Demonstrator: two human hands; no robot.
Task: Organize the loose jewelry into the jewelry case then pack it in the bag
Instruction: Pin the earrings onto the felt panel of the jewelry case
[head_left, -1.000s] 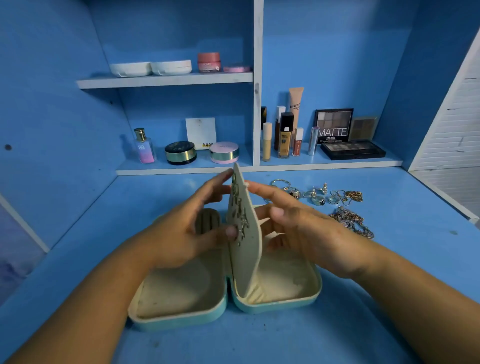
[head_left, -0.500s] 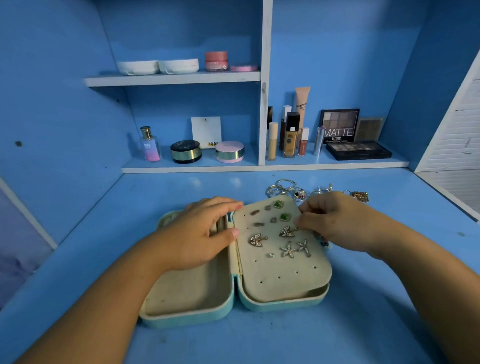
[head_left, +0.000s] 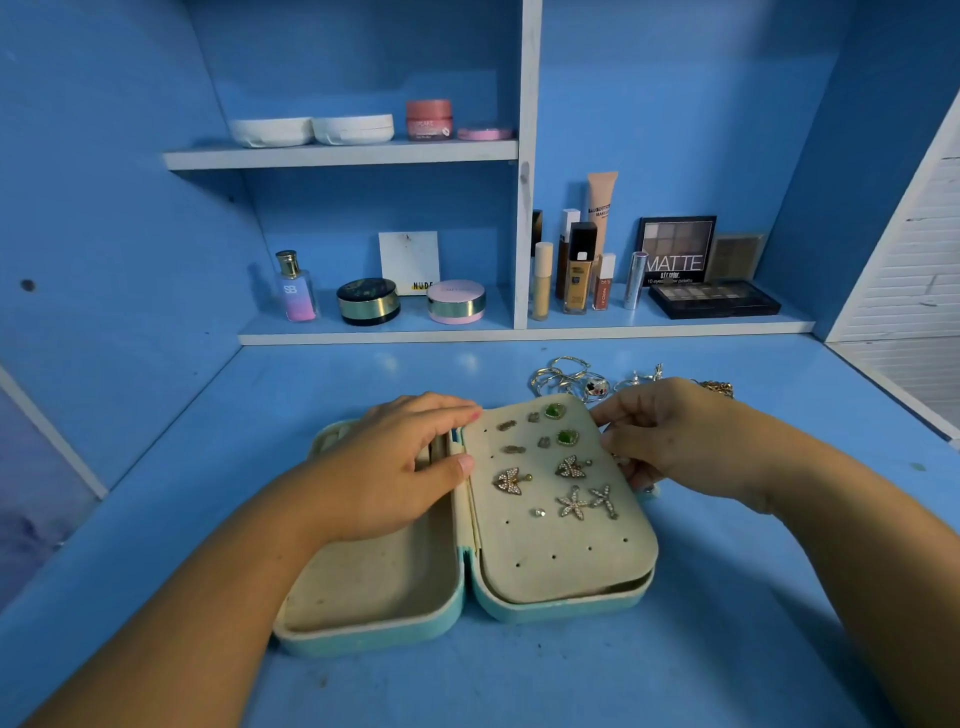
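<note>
My left hand (head_left: 400, 467) lay flat, fingers straight, on the left half of the open jewelry case (head_left: 374, 629), lower centre. My right hand (head_left: 670, 436) curled round the right edge of its earring panel (head_left: 561, 551). The panel looked light and bendy, best held by that bare edge. A second earlier it stood upright; now it lay flat. Loose jewelry (head_left: 571, 379) waited just behind.

hidden: right hand (head_left: 675, 436) finger ends under earring panel (head_left: 550, 551) | part-covered: loose jewelry (head_left: 566, 375) behind jewelry case (head_left: 374, 631), pieces too small to tell
</note>
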